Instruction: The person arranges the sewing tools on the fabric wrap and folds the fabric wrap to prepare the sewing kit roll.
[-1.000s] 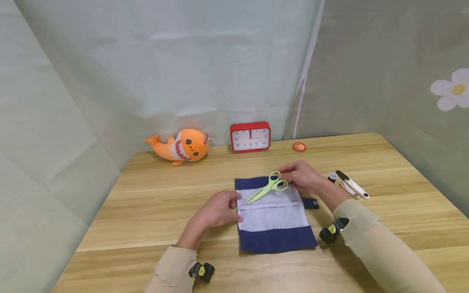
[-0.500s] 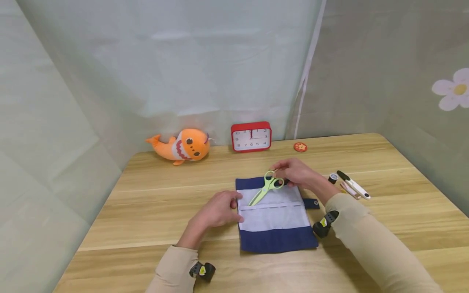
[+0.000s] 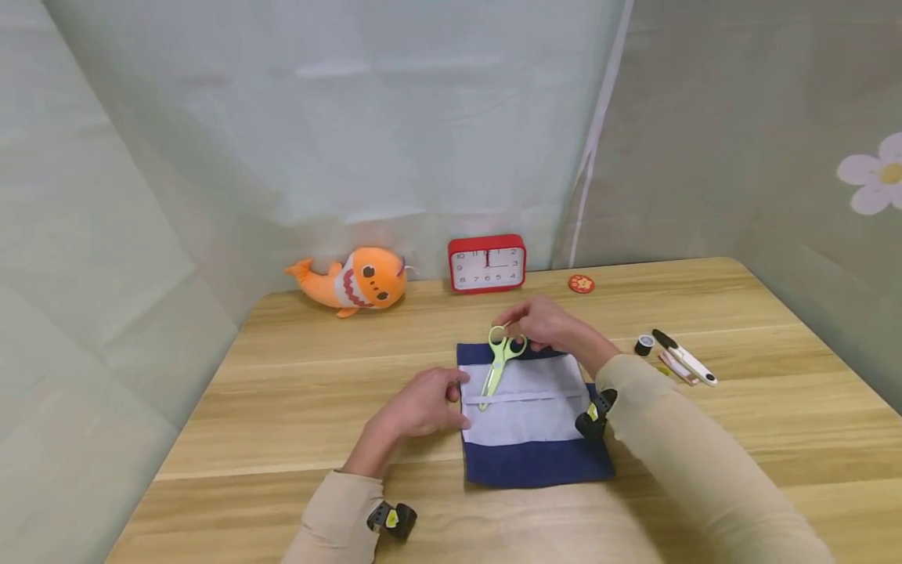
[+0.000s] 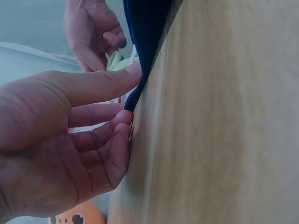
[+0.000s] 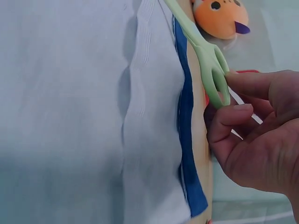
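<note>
A navy roll-up pouch (image 3: 539,464) with a pale lining (image 3: 528,427) lies unfolded on the table. My left hand (image 3: 425,401) holds its left edge, the thumb lying against the navy cloth (image 4: 145,42) in the left wrist view. My right hand (image 3: 546,323) pinches light green scissors (image 3: 499,363) by a finger loop, over the pouch's far side. The blades point down toward me, and their tip overlaps the thin white band (image 3: 539,396) across the lining. In the right wrist view, thumb and index finger meet at the scissors' handle (image 5: 212,74).
On the right lie a black thread spool (image 3: 644,345), a white tool with a black end (image 3: 683,357) and a small pinkish item (image 3: 675,366). Along the back are an orange shark plush (image 3: 369,278), a red clock (image 3: 487,265) and a red disc (image 3: 581,283).
My right hand has carried the scissors leftward, and they have turned more upright, their tip moving nearer to me onto the white band. The left hand keeps its place at the pouch edge.
</note>
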Demonstrator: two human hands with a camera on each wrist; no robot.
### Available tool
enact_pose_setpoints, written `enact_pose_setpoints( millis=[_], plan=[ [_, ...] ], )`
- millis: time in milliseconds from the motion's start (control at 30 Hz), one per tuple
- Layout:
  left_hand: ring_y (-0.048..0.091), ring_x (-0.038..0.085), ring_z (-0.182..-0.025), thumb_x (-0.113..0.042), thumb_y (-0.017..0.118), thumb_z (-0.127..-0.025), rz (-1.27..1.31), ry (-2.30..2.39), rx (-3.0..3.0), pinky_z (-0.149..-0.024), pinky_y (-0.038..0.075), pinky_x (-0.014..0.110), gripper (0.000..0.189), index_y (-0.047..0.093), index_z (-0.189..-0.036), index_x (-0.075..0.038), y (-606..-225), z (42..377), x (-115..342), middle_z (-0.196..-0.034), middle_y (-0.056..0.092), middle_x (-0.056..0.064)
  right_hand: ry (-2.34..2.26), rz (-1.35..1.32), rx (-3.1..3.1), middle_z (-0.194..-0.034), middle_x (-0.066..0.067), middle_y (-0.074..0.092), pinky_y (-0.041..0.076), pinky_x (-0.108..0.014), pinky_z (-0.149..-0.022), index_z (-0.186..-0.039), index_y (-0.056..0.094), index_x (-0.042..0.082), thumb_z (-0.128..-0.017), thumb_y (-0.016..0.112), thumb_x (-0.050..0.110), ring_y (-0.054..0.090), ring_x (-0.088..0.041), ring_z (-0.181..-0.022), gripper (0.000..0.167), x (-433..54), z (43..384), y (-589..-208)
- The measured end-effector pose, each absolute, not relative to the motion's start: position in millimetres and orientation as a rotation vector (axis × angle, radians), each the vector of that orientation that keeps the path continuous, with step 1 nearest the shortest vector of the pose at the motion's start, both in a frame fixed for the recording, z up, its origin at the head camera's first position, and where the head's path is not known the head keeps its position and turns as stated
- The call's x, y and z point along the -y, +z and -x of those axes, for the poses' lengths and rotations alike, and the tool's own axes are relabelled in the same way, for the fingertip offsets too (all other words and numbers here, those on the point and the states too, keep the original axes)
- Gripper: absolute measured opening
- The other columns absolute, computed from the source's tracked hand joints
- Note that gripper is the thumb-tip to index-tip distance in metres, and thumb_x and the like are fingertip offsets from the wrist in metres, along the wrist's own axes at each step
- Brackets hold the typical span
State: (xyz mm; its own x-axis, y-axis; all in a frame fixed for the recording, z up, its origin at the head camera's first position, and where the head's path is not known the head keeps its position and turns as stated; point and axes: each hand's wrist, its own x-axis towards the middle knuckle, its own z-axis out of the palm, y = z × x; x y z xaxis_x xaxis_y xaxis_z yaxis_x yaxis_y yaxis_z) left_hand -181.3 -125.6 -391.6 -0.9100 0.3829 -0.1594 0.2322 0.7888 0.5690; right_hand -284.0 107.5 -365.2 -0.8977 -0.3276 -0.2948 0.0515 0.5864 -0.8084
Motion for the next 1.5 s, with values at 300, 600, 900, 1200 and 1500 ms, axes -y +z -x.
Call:
enact_pose_setpoints(
  millis=[300, 600, 900, 1200, 1500],
  plan=[
    [0.051, 0.016, -0.079, -0.012, 0.093, -0.078, -0.506, 0.819, -2.715, -0.074, 0.041, 0.030, 0.067, 0.064, -0.137, 0.002, -391, 181, 126, -0.087, 0.058, 0.002, -1.130, 0.289, -2.412, -0.080, -0.004, 0.062, 0.037, -0.024, -0.053, -0.117, 0.080, 0.015, -0.098, 0.074, 0.015, 0.048, -0.015, -0.063, 0.019, -83, 287, -367],
    [0.051, 0.018, -0.081, -0.013, 0.093, -0.080, -0.470, 0.822, -2.696, -0.074, 0.040, 0.032, 0.067, 0.064, -0.139, 0.000, -391, 181, 125, -0.089, 0.058, 0.003, -1.126, 0.392, -2.512, -0.120, -0.009, 0.075, 0.055, -0.034, -0.087, -0.119, 0.079, 0.010, -0.100, 0.068, 0.009, 0.065, -0.023, -0.103, 0.022, -77, 287, -373],
    [0.052, 0.018, -0.083, -0.012, 0.093, -0.080, -0.462, 0.829, -2.696, -0.074, 0.041, 0.032, 0.067, 0.064, -0.139, 0.001, -390, 180, 124, -0.089, 0.058, 0.003, -1.178, 0.373, -2.567, -0.096, -0.012, 0.068, 0.052, -0.030, -0.068, -0.127, 0.074, 0.006, -0.098, 0.073, 0.011, 0.061, -0.020, -0.076, 0.030, -111, 280, -377],
    [0.052, 0.017, -0.082, -0.012, 0.093, -0.079, -0.472, 0.823, -2.708, -0.075, 0.041, 0.032, 0.067, 0.064, -0.138, 0.001, -389, 179, 126, -0.089, 0.057, 0.002, -1.185, 0.351, -2.459, -0.077, -0.006, 0.065, 0.052, -0.026, -0.060, -0.123, 0.074, 0.002, -0.089, 0.083, 0.009, 0.060, -0.015, -0.060, 0.035, -114, 268, -386],
    [0.051, 0.016, -0.082, -0.012, 0.093, -0.080, -0.487, 0.821, -2.711, -0.075, 0.040, 0.030, 0.065, 0.064, -0.137, 0.001, -389, 180, 126, -0.089, 0.057, 0.001, -1.066, 0.357, -2.560, -0.082, -0.006, 0.062, 0.047, -0.026, -0.056, -0.125, 0.071, 0.004, -0.087, 0.087, 0.016, 0.058, -0.015, -0.059, 0.043, -103, 263, -387]
  ],
)
